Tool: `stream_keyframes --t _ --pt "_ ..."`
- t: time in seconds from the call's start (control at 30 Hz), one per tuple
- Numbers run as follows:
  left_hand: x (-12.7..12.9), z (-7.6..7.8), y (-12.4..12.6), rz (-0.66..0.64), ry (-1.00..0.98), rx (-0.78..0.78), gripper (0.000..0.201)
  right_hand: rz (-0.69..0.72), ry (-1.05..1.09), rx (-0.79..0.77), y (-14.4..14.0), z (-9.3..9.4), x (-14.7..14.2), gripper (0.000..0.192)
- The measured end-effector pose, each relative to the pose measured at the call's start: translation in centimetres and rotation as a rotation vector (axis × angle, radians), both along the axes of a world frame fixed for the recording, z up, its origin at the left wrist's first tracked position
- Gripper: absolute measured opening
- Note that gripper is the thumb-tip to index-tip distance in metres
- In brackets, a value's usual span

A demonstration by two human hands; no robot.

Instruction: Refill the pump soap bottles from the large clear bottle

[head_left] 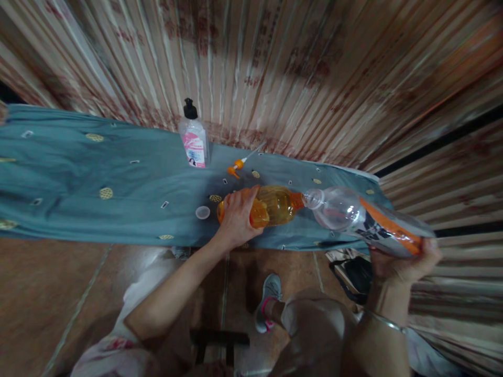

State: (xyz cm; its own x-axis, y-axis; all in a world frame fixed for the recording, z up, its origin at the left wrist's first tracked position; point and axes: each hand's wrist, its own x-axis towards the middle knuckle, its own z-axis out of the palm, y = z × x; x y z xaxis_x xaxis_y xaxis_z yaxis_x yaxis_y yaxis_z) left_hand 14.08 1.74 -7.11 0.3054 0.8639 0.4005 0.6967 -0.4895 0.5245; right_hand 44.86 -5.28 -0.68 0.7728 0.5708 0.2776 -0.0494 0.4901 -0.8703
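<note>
Orange bottle [271, 206] lay tipped on its side over the cloth-covered table [78, 178], left hand [238, 217] clasped around it, its neck meeting the mouth of the clear bottle [353, 214] gripped in the right hand [404, 262], apparently so liquid could pass across.

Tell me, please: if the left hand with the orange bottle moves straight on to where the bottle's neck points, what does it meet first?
The clear bottle. The left hand holds the orange bottle neck-first toward its mouth; the two openings look almost touching, though depth is unclear.
</note>
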Motion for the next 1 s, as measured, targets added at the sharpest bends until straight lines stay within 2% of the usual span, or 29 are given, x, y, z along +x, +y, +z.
stream_keyframes --t 0.17,0.57,1.0 --pt "0.0 -0.08 -0.01 -0.001 -0.007 0.002 0.098 0.009 0.01 -0.031 -0.06 -0.18 0.25 0.04" --pt "-0.03 -0.27 0.01 -0.009 -0.024 0.008 0.098 0.0 -0.016 0.02 0.1 -0.15 0.19 0.033" --pt "0.02 -0.14 -0.02 -0.002 -0.017 0.001 0.1 -0.001 0.012 0.0 0.1 -0.17 0.26 0.041"
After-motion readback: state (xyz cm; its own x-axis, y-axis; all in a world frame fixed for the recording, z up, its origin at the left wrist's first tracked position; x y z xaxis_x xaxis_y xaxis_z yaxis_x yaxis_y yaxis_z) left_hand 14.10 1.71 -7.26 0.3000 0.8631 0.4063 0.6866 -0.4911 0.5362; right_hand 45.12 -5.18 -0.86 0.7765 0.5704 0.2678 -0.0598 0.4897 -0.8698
